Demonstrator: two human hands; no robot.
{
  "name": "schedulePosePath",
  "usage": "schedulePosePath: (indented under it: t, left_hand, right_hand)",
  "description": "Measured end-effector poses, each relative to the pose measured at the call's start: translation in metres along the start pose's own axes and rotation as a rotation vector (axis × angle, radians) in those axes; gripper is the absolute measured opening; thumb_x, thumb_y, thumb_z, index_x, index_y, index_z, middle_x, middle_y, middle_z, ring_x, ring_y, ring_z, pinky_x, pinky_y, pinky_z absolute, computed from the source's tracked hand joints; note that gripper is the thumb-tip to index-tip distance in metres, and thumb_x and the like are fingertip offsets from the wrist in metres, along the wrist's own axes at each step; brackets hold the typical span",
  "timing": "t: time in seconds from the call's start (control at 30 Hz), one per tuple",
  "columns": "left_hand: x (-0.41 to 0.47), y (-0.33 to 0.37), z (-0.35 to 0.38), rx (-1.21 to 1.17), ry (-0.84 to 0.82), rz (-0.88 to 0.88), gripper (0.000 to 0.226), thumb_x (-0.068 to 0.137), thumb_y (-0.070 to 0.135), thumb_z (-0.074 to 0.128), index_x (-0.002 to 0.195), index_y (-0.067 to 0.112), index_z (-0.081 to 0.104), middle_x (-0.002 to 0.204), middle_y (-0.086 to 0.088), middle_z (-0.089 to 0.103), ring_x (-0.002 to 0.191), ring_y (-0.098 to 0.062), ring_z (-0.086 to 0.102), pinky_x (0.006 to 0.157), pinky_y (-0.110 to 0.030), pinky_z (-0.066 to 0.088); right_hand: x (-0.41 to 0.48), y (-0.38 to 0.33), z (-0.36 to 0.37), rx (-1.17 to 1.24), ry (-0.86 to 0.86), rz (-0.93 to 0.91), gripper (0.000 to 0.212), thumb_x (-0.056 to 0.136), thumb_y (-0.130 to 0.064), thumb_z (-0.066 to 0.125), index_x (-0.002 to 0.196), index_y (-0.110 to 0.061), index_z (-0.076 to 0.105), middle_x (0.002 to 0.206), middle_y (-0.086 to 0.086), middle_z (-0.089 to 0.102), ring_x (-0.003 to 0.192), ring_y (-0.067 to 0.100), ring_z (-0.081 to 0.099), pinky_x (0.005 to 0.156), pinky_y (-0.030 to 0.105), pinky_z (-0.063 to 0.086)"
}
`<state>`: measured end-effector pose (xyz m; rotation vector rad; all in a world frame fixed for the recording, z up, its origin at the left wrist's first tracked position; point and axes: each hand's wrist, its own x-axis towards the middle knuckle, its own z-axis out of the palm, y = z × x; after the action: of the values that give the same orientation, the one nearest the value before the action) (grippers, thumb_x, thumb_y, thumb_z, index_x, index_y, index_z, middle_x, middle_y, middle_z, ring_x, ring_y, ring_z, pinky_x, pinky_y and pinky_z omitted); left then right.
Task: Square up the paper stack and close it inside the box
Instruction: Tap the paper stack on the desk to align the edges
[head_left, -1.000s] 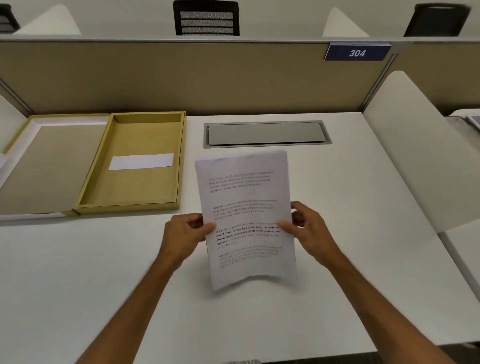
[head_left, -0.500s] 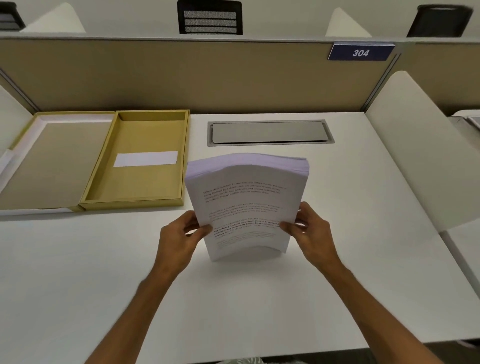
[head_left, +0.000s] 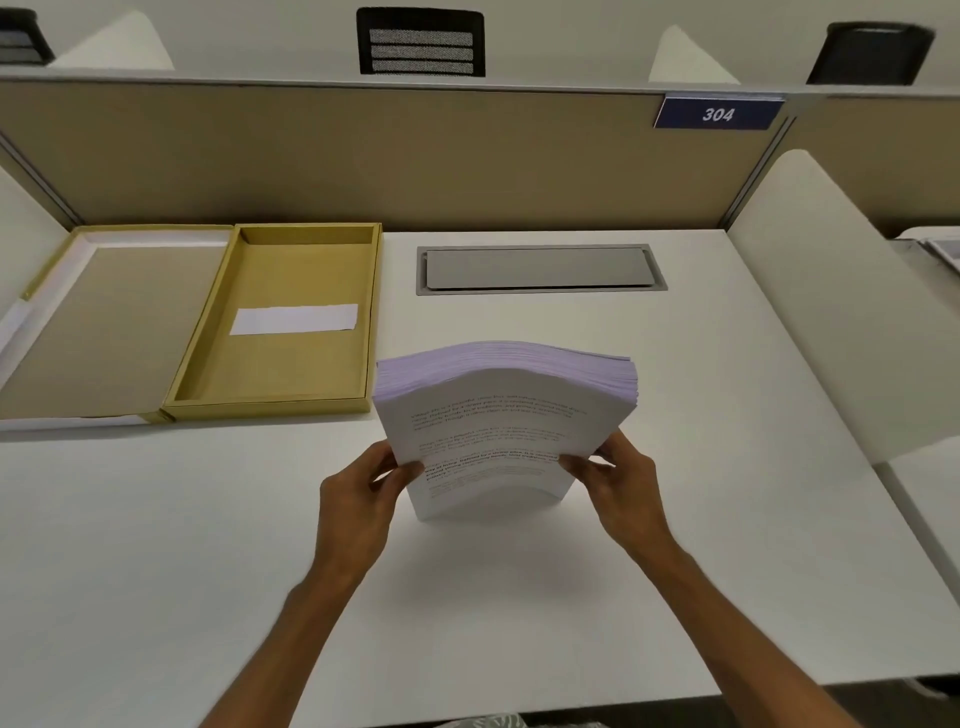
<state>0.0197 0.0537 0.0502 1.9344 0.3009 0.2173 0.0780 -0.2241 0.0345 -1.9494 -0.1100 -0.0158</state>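
A thick stack of printed white paper (head_left: 498, 431) stands on its lower edge on the white desk (head_left: 519, 597), bowed toward me, its top edges fanned. My left hand (head_left: 358, 499) grips the stack's left side and my right hand (head_left: 618, 483) grips its right side. The yellow box (head_left: 283, 322) lies open to the left, its tray holding a white slip (head_left: 293, 318). Its lid (head_left: 98, 322) lies flat further left, inside face up.
A grey cable hatch (head_left: 540, 269) is set into the desk behind the stack. A tan partition (head_left: 363, 156) with a blue 304 sign (head_left: 717, 113) closes the back. A white side divider (head_left: 841, 291) bounds the right.
The stack came down from mid-air onto the desk on its lower edge and stayed there. Both hands kept hold of its sides. The view shifted slightly.
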Motion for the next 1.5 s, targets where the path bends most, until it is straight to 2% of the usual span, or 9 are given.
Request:
schedulePosePath:
  t: [0.07,0.17,0.33,0.53,0.73,0.9,1.07,1.3,1.5]
  left_hand:
    - [-0.002,0.004,0.001,-0.013,-0.021,-0.019,0.045,0.091,0.011,0.07,0.105,0.053,0.061,0.099,0.041,0.067,0.098,0.013,0.065,0.079,-0.003,0.049]
    - [-0.006,0.021,0.005,-0.116,-0.035,-0.011,0.055,0.086,0.021,0.076,0.131,0.04,0.051,0.118,0.037,0.061,0.112,0.017,0.056,0.087,-0.003,0.047]
    - [0.0,0.068,0.013,-0.409,0.093,0.117,0.065,0.082,0.04,0.072,0.14,0.026,0.044,0.126,0.006,0.063,0.117,-0.013,0.061,0.086,-0.022,0.054]
    - [0.013,0.099,0.03,-0.543,0.242,-0.07,0.04,0.086,0.064,0.053,0.107,0.03,0.05,0.11,-0.016,0.061,0.095,-0.021,0.061,0.075,-0.036,0.052]
    - [0.023,0.105,0.043,-0.442,0.433,-0.132,0.023,0.097,0.053,0.044,0.094,0.03,0.044,0.086,0.003,0.058,0.076,-0.01,0.057,0.049,-0.013,0.045]
    - [0.027,0.108,0.043,-0.438,0.465,-0.144,0.022,0.096,0.047,0.045,0.08,0.032,0.048,0.075,0.006,0.054,0.068,-0.009,0.054,0.047,-0.013,0.042]
    - [0.026,0.108,0.043,-0.401,0.469,-0.125,0.026,0.099,0.048,0.043,0.08,0.03,0.049,0.074,0.006,0.055,0.068,-0.008,0.056,0.045,-0.01,0.041]
    - [0.024,0.098,0.041,-0.413,0.401,-0.078,0.035,0.096,0.06,0.043,0.09,0.027,0.054,0.083,-0.003,0.062,0.075,-0.011,0.062,0.052,-0.014,0.049]
    - [0.025,0.092,0.033,-0.462,0.25,-0.013,0.047,0.084,0.074,0.046,0.099,0.029,0.05,0.081,0.007,0.063,0.072,-0.001,0.064,0.057,-0.017,0.052]
  right_hand:
    - [-0.003,-0.003,0.001,0.003,0.008,0.019,0.043,0.092,-0.007,0.071,0.13,-0.023,0.061,0.109,-0.026,0.071,0.102,0.002,0.068,0.089,0.027,0.058]
    - [-0.01,-0.024,0.003,0.069,0.062,0.008,0.05,0.087,-0.025,0.078,0.128,-0.041,0.055,0.119,-0.025,0.068,0.113,0.001,0.063,0.096,0.021,0.054]
    - [-0.015,-0.074,0.01,0.349,0.202,-0.109,0.059,0.088,-0.038,0.071,0.139,-0.023,0.048,0.129,-0.003,0.064,0.12,0.018,0.061,0.092,0.025,0.054]
    - [0.0,-0.115,0.028,0.452,0.482,0.021,0.034,0.092,-0.051,0.057,0.113,-0.025,0.062,0.1,-0.017,0.067,0.091,0.005,0.063,0.072,0.02,0.051]
    - [0.022,-0.121,0.035,0.409,0.624,0.176,0.022,0.094,-0.049,0.053,0.083,-0.03,0.054,0.081,-0.008,0.06,0.071,0.008,0.057,0.05,0.012,0.045]
    - [0.03,-0.121,0.033,0.377,0.625,0.199,0.019,0.088,-0.043,0.051,0.081,-0.026,0.055,0.076,-0.006,0.058,0.068,0.01,0.054,0.045,0.009,0.04]
    - [0.034,-0.121,0.03,0.388,0.573,0.195,0.021,0.087,-0.043,0.052,0.081,-0.024,0.058,0.072,-0.009,0.058,0.066,0.009,0.055,0.046,0.01,0.04]
    - [0.025,-0.111,0.028,0.407,0.438,0.104,0.054,0.081,-0.07,0.048,0.093,-0.019,0.058,0.069,-0.016,0.06,0.06,-0.006,0.06,0.049,0.012,0.046]
    - [0.02,-0.102,0.011,0.453,0.22,-0.019,0.046,0.084,-0.054,0.064,0.108,-0.016,0.058,0.084,-0.017,0.068,0.075,-0.002,0.066,0.06,0.015,0.052]
